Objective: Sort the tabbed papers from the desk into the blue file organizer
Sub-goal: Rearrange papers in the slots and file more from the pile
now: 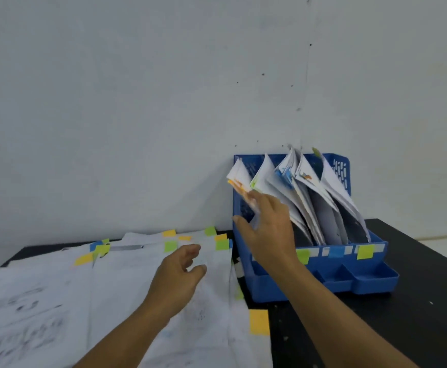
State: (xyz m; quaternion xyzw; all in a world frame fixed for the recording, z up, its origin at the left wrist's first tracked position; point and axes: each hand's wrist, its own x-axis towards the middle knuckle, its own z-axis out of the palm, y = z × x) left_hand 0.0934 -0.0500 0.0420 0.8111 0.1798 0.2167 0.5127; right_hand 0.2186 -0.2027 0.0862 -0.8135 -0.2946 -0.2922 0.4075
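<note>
While the right hand (pixel 266 224), fingers spread, touches the leftmost sheaf, the blue file organizer (pixel 323 272) holds five (upright, leaning).
Left hand (pixel 181 269), fingers loosely curled, rests on tabbed papers (pixel 57 301).

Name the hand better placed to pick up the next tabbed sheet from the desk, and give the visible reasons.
Left. The left hand hovers over the loose papers on the desk, fingers loosely curled and holding nothing. The right hand is up at the blue file organizer, against an orange-tabbed paper.
</note>
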